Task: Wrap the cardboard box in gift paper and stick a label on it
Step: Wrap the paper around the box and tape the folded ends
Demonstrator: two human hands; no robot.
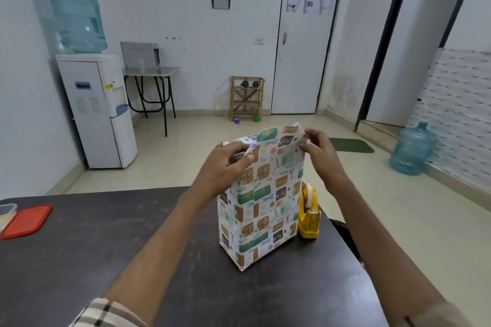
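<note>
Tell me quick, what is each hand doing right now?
Left hand: pinches the top edge of the colourful patterned gift paper.
Right hand: pinches the same paper's raised top flap.

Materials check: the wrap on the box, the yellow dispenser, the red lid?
Wrap: printed paper, low sheen; it holds sharp creases and stands stiff at its open top. Yellow dispenser: looks like moulded plastic, smooth, uniform colour. Red lid: likely plastic, matte, rounded corners with a raised rim.

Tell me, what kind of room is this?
Probably a plain office or staff room. There is a water cooler, printed notices are taped to the door, and a spare water jug sits nearby.
</note>
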